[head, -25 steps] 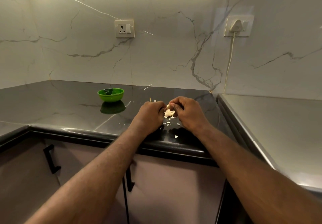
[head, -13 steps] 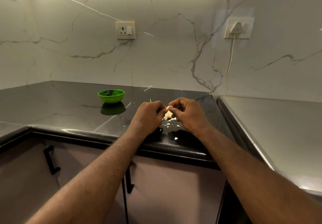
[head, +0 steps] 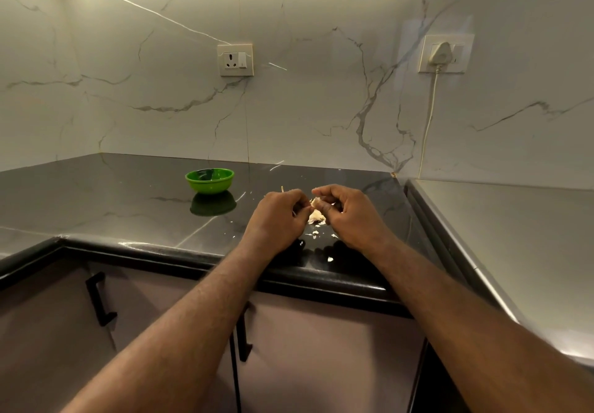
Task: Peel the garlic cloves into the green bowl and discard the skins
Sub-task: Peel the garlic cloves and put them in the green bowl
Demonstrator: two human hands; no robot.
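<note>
Pale garlic clove [head: 317,203] was mid-peel: right hand [head: 352,216] pinched it, left hand [head: 279,218] picked at it, fingers curled. Green bowl [head: 209,181], centre-left, probably next.

bowl [head: 209,184] on bench [head: 96,207], behind-left of left hand [head: 276,219] | garlic [head: 316,202] between left hand and right hand [head: 350,216] | skin scraps [head: 315,235] on bench beneath

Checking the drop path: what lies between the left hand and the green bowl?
In the head view, only bare black countertop separates the left hand from the green bowl; it shows just the bowl's reflection.
</note>
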